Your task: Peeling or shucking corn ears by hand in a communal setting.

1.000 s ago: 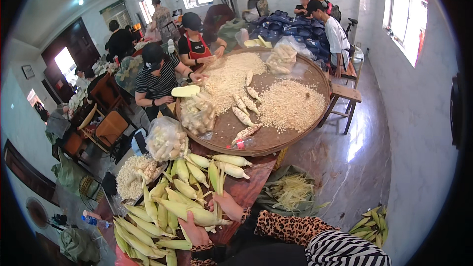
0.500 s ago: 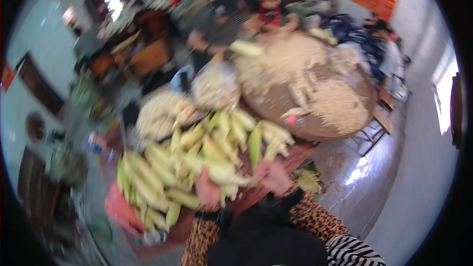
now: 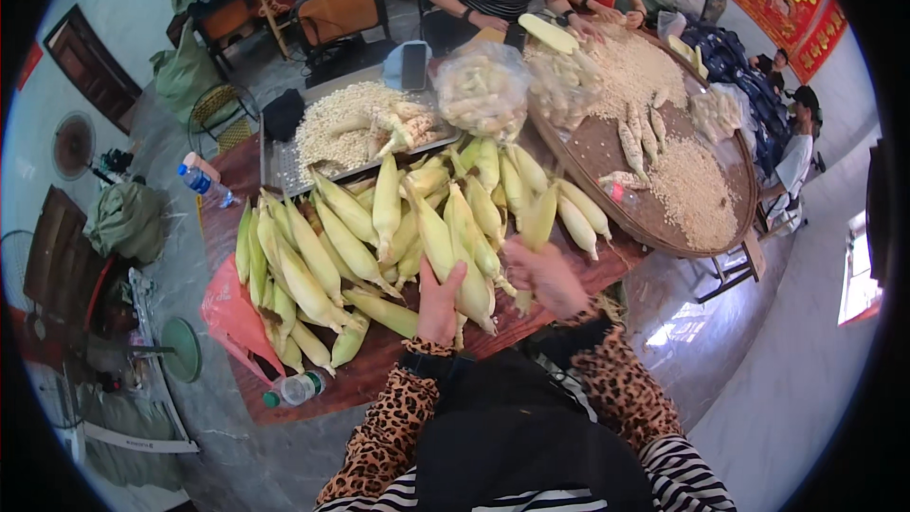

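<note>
My left hand (image 3: 439, 306) is closed around the lower part of a pale green ear of corn (image 3: 442, 239) in its husk, with the thumb along its right side. To its right, my right hand (image 3: 550, 281) is smeared by motion, its fingers bent in front of another husked ear (image 3: 539, 220); whether it grips anything cannot be made out. Around and beyond both hands lies a heap of husked corn (image 3: 313, 261) on a reddish-brown table (image 3: 512, 346). Leopard-print sleeves cover both my forearms.
A metal tray (image 3: 277, 166) of kernels and cobs stands behind the heap, beside a filled plastic bag (image 3: 482, 95). At right is a large round basket (image 3: 588, 166) with kernels. Two people sit opposite. A pink bag (image 3: 232, 318) and a bottle (image 3: 299, 388) lie at the left edge.
The view has shifted and become sharper. My left hand's ear of corn, lying sideways before, now slants upright. My right hand has come away from its stalk end.
</note>
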Demonstrator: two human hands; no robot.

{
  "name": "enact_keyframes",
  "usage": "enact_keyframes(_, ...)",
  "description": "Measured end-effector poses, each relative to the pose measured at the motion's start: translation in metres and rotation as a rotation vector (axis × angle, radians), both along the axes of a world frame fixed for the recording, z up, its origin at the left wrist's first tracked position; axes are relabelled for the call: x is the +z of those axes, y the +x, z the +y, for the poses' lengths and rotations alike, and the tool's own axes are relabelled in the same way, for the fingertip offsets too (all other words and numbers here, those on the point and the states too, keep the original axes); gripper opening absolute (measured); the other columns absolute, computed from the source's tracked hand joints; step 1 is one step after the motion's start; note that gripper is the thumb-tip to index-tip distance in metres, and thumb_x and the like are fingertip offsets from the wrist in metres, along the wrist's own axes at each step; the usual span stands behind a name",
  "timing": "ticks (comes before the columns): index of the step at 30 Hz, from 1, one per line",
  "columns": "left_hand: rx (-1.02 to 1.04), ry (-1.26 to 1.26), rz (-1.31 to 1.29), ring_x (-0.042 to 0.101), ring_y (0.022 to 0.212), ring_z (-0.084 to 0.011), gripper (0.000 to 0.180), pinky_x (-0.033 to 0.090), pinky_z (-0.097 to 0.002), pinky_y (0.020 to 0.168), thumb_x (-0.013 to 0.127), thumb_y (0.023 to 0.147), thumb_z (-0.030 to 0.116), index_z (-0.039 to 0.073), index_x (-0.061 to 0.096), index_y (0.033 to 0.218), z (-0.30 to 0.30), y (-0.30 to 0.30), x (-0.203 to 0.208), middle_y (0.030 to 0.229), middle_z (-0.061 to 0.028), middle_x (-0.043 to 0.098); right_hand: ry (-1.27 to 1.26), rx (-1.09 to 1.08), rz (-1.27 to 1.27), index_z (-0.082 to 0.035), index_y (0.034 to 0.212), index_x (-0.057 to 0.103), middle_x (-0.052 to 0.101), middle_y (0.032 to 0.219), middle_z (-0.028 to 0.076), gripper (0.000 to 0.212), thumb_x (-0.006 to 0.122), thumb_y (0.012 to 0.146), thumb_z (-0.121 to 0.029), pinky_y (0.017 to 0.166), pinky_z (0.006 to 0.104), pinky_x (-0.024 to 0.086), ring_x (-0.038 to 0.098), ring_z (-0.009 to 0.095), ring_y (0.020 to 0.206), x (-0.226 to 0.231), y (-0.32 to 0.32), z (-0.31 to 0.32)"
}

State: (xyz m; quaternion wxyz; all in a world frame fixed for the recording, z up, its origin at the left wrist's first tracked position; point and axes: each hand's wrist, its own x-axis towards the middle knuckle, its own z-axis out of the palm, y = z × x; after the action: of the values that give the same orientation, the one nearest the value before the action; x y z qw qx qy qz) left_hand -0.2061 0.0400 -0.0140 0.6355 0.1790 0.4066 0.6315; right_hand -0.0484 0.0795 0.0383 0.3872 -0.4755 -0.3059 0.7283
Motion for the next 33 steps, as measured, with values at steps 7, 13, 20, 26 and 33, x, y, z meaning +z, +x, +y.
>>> enact_keyframes(7, -0.182, 0.020, 0.063, 0.045, 0.114, -0.0221, 0.058, 0.041, -0.0338, 0.093, 0.057, 0.085, 0.005, 0.008, 0.026, 0.134, -0.008, 0.014, -0.002, 0.128, -0.0106, 0.041, 0.421, 0.075, -0.816, 0.003, 0.105, 0.054, 0.059, 0.099, 0.022, 0.046, 0.062, 0.076, -0.032, 0.079, 0.0370, 0.047, 0.058, 0.033, 0.092, -0.046, -0.039, 0.001)
enact_keyframes(13, -0.115, -0.007, -0.294, 0.044, 0.116, -0.0239, 0.055, 0.037, -0.0350, 0.097, 0.050, 0.091, 0.018, 0.009, 0.022, 0.137, -0.020, 0.002, -0.020, 0.130, -0.0122, 0.038, 0.529, -0.038, -0.642, -0.003, 0.102, 0.050, 0.060, 0.085, 0.018, 0.028, 0.050, 0.087, -0.026, 0.070, 0.0376, 0.048, 0.061, 0.029, 0.076, -0.044, -0.043, -0.018)
enact_keyframes(20, -0.038, -0.066, -0.183, 0.050, 0.106, -0.0255, 0.048, 0.045, -0.0405, 0.086, 0.051, 0.090, 0.025, 0.008, 0.030, 0.130, -0.014, 0.000, -0.040, 0.121, -0.0117, 0.045, -0.055, -0.091, 0.410, -0.012, 0.074, 0.034, 0.029, 0.058, -0.005, 0.023, 0.042, 0.094, -0.020, 0.045, 0.0226, 0.027, 0.027, 0.006, 0.048, 0.000, -0.008, -0.032)
enact_keyframes(26, 0.027, -0.194, -0.363, 0.051, 0.105, -0.0262, 0.051, 0.042, -0.0444, 0.089, 0.057, 0.085, 0.037, 0.006, 0.041, 0.122, 0.001, -0.002, -0.034, 0.116, -0.0102, 0.051, -0.156, -0.162, 0.441, -0.014, 0.075, 0.033, 0.028, 0.057, -0.006, 0.022, 0.045, 0.093, -0.019, 0.040, 0.0224, 0.021, 0.023, 0.005, 0.045, -0.012, 0.071, -0.054)
enact_keyframes(33, -0.003, -0.140, -0.296, 0.050, 0.106, -0.0248, 0.050, 0.041, -0.0433, 0.091, 0.059, 0.085, 0.033, 0.006, 0.041, 0.122, -0.002, 0.049, -0.029, 0.120, -0.0095, 0.048, -0.074, -0.144, 0.327, -0.014, 0.083, 0.035, 0.030, 0.058, -0.005, 0.014, 0.042, 0.094, -0.018, 0.039, 0.0215, 0.020, 0.024, 0.006, 0.044, 0.010, 0.120, -0.087)
